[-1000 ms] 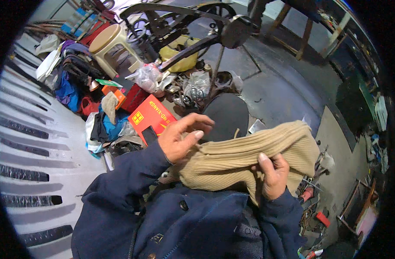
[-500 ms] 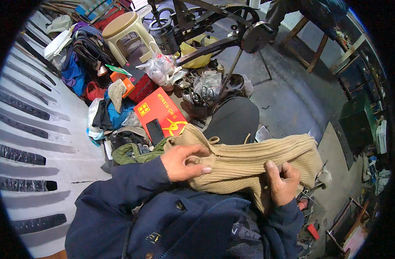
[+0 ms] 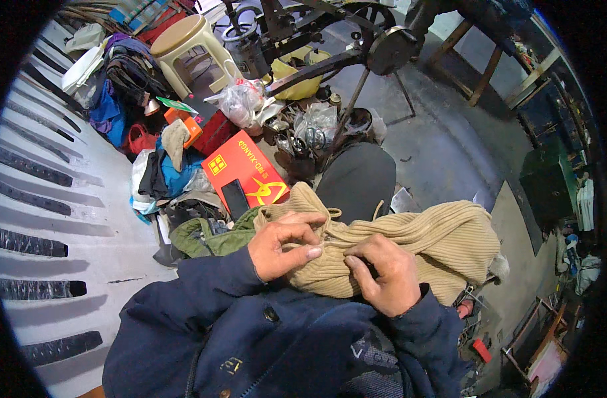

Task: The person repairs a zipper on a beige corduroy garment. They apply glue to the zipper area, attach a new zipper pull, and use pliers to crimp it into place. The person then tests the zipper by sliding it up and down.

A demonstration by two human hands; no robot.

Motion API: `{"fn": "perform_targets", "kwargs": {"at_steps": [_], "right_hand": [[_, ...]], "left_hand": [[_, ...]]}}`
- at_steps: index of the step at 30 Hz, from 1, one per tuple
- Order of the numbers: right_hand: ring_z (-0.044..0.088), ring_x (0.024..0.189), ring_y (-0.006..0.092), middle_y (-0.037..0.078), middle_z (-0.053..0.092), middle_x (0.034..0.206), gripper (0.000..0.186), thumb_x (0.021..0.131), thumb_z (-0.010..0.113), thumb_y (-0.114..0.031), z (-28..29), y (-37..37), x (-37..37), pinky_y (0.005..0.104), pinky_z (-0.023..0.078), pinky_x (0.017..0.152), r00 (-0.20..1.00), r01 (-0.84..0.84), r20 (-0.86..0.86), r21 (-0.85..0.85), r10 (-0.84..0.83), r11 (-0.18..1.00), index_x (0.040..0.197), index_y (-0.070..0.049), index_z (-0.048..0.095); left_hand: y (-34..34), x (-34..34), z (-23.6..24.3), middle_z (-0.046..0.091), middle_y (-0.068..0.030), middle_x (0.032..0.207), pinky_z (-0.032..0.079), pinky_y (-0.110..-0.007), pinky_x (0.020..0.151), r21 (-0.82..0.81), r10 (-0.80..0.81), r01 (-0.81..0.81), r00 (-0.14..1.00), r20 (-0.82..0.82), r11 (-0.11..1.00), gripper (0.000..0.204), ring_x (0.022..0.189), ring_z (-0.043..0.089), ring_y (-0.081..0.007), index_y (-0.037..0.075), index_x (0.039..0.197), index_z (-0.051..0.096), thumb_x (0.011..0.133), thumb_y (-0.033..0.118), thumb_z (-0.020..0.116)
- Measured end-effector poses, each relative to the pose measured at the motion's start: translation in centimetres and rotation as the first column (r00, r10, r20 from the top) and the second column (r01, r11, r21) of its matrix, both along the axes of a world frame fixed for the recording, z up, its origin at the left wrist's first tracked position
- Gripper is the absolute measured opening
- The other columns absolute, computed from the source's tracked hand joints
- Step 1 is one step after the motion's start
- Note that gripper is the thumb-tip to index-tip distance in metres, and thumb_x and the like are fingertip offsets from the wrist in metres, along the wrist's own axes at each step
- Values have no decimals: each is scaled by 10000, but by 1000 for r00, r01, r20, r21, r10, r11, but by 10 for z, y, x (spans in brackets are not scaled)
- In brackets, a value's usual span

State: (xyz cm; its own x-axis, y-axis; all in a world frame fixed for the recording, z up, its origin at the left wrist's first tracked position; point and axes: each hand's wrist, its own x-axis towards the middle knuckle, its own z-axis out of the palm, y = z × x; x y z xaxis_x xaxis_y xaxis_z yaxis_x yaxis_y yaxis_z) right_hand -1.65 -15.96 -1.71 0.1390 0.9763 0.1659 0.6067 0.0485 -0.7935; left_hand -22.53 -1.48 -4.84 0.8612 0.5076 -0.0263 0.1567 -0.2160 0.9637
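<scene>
A tan ribbed garment (image 3: 443, 239) lies bunched across my lap, with a thin cord loop at its upper edge. Its exact kind is not clear from the folds. On its left part, my left hand (image 3: 285, 247) is closed, thumb and fingertips pinching the cloth near a seam. Just to the right, my right hand (image 3: 384, 273) is also closed, with thumb and forefinger pinched on the same cloth. A small gap separates the two hands. Anything tiny between the fingertips is hidden.
A red box (image 3: 247, 169) with a dark phone (image 3: 235, 199) on it lies ahead on the left, beside a green cloth (image 3: 207, 235). Farther off stand a stool (image 3: 191, 50) and a black hand-cranked machine (image 3: 330, 66). A dark green box (image 3: 549, 176) is at right.
My right hand has moved left along the garment, close to my left hand. The garment's right part has slumped into looser folds. My left hand stays nearly where it was.
</scene>
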Motion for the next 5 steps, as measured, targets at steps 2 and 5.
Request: {"fn": "perform_targets", "kwargs": {"at_steps": [2, 5], "right_hand": [[694, 837, 312, 137, 697, 917, 106, 851, 731, -30, -3, -4, 4, 379, 542, 739, 1000, -6, 13, -27, 6, 1000, 956, -19, 718], [696, 848, 318, 134, 702, 919, 122, 851, 728, -23, -4, -5, 5, 381, 545, 755, 1000, 5, -12, -36, -6, 999, 973, -19, 722]], "left_hand": [[2, 2, 2, 634, -215, 1358, 433, -426, 1061, -20, -13, 12, 999, -40, 1000, 218, 1264, 589, -309, 18, 963, 713, 884, 217, 753], [8, 9, 11, 600, -232, 1422, 427, -432, 1070, -60, -32, 23, 987, -157, 998, 233, 1285, 582, -316, 49, 1013, 713, 873, 228, 765]]}}
